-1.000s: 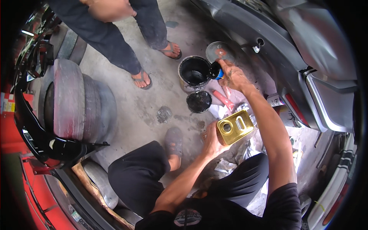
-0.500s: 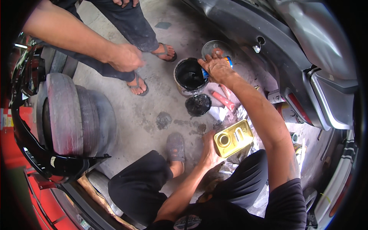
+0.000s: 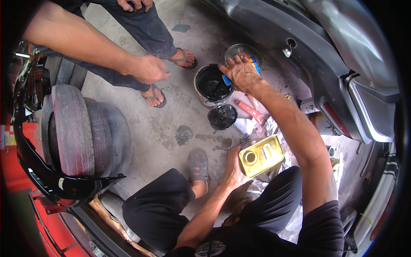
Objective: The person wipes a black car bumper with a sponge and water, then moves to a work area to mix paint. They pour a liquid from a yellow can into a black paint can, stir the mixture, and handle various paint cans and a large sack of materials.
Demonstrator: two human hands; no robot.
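Observation:
My left hand (image 3: pixel 233 169) grips a gold rectangular tin (image 3: pixel 268 155) by its side, its round open mouth facing up. My right hand (image 3: pixel 244 75) is wrapped over a blue and orange can (image 3: pixel 256 64), tilted at the right rim of a bucket (image 3: pixel 198 95). Black, paint-like stuff (image 3: pixel 212 85) coats the bucket's inside. Most of the can is covered by my fingers, and whether anything flows from it cannot be seen. Just below the bucket stands a smaller pot (image 3: pixel 222 117) blackened inside. A clear round lid (image 3: pixel 233 50) lies beyond my right hand.
At upper left a co-worker's hand (image 3: pixel 152 69) hangs over the floor, near sandalled feet (image 3: pixel 154 96). Worn tyres (image 3: pixel 72 128) and a black bumper (image 3: pixel 64 184) stand left. A red tube (image 3: pixel 250 112) lies right of the pot. A grey car bumper (image 3: pixel 274 38) borders the right.
The co-worker's hand has shifted slightly right. My right hand and the blue and orange can have moved very little, and my left hand still holds the gold tin.

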